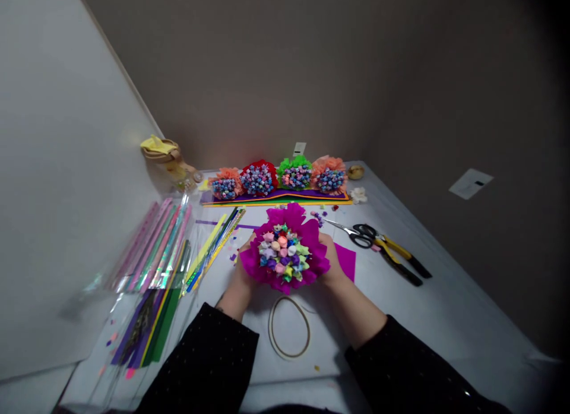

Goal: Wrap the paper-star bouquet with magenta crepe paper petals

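In the middle of the head view is a bouquet of small folded paper stars [284, 253] in many colours, ringed by a ruffled magenta paper wrap [252, 262]. My left hand [244, 274] cups the wrap from the left, and my right hand [328, 262] cups it from the right. Most fingers of both hands are hidden behind the paper. Below the bouquet lies a thin beige ring [270, 328] on the table. A flat magenta paper piece [346, 262] shows behind my right wrist.
Scissors [356, 233] and yellow-black pliers [403, 256] lie at right. Several finished bouquets [259, 179] stand at the back on coloured sheets [285, 198]. Paper strips [209, 250] and packs in clear plastic [154, 247] cover the left side. A tape roll [162, 152] sits back left.
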### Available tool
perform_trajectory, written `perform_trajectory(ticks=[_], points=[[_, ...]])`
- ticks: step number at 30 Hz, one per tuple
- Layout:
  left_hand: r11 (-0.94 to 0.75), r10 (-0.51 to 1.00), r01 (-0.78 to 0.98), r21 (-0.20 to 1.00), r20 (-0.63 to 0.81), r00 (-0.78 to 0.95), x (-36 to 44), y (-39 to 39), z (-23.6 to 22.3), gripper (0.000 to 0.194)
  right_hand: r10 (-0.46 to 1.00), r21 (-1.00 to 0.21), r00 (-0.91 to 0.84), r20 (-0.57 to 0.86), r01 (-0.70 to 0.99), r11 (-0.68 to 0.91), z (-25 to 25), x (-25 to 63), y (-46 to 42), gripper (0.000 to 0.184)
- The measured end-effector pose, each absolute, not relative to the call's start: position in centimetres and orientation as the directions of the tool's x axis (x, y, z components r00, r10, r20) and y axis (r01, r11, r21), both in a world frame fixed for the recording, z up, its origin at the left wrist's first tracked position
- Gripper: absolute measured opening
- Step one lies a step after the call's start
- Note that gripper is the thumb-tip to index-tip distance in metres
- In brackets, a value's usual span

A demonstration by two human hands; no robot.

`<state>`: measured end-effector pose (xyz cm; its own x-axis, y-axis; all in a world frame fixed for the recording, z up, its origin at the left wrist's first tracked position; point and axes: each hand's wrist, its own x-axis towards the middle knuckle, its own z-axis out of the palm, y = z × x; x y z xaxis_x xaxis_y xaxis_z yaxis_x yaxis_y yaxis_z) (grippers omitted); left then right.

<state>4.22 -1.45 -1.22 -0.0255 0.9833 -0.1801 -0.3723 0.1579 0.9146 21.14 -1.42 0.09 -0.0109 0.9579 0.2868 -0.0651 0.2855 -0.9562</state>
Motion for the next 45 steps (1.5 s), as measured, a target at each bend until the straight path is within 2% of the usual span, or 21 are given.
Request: perform_trajectory(ticks=[4,11,14,17,21,26,29,31,33,36,38,41,45], points=[[0.159,0.987,-0.362,0.918,-0.157,0.034,4.6,-1.1,-0.9,0.025,0.963,-0.958,-0.001,0.27,-0.1,0.269,-0.3,21.1,-1.3,0.013],[-0.058,0.996,-0.168,0.984,0.045,-0.081,4.3,-1.7,-0.9,0.017,0.945,-0.943,-0.012,0.328,-0.069,0.326,-1.1,20.5,-1.5,0.016],[-0.094,0.991,-0.119,0.988,0.081,-0.106,4.4,-2.3,-0.5,0.015,0.946,-0.945,-0.005,0.324,-0.054,0.324,-0.5,20.4,-1.6,0.018],[-0.108,0.99,-0.101,0.989,0.097,-0.106,4.4,-2.6,-0.1,0.023,0.959,-0.956,-0.004,0.285,-0.076,0.284,0.2,20.3,-1.6,0.022],[-0.101,0.989,-0.156,0.983,0.082,-0.122,4.2,-2.6,-0.4,0.032,0.963,-0.963,-0.053,0.264,-0.065,0.261,0.1,20.2,-1.5,0.026],[-0.008,0.995,-0.275,0.961,-0.02,-0.099,4.9,-2.2,-1.2,0.027,0.968,-0.963,-0.024,0.25,-0.11,0.246,-1.4,20.5,-1.7,0.021],[0.031,0.996,-0.284,0.958,-0.053,-0.071,5.1,-2.0,-1.4,0.026,0.974,-0.966,-0.032,0.226,-0.132,0.22,-1.8,20.6,-1.7,0.031],[-0.013,0.997,-0.227,0.974,-0.004,-0.076,4.9,-2.0,-1.4,0.026,0.978,-0.97,-0.027,0.208,-0.132,0.203,-1.9,20.6,-1.7,0.037],[-0.112,0.992,-0.124,0.986,0.104,-0.072,4.4,-2.2,-1.5,0.026,0.976,-0.972,-0.002,0.218,-0.092,0.217,-2.1,20.6,-1.5,0.04],[-0.27,0.961,0.041,0.962,0.272,-0.042,3.8,-2.6,-1.4,0.024,0.967,-0.966,-0.012,0.255,-0.034,0.255,-2.3,20.5,-1.2,0.041],[-0.321,0.946,0.095,0.942,0.325,-0.023,3.7,-2.7,-1.1,0.024,0.962,-0.962,-0.041,0.269,-0.049,0.267,-2.4,20.4,-1.2,0.043],[-0.301,0.951,0.082,0.95,0.306,-0.045,4.0,-2.8,-0.3,0.024,0.96,-0.959,-0.033,0.279,-0.06,0.276,-2.3,20.3,-1.3,0.046],[-0.158,0.98,-0.071,0.985,0.147,-0.134,4.5,-2.9,0.0,0.018,0.959,-0.959,-0.029,0.282,-0.053,0.28,-1.5,20.4,-1.6,0.043]])
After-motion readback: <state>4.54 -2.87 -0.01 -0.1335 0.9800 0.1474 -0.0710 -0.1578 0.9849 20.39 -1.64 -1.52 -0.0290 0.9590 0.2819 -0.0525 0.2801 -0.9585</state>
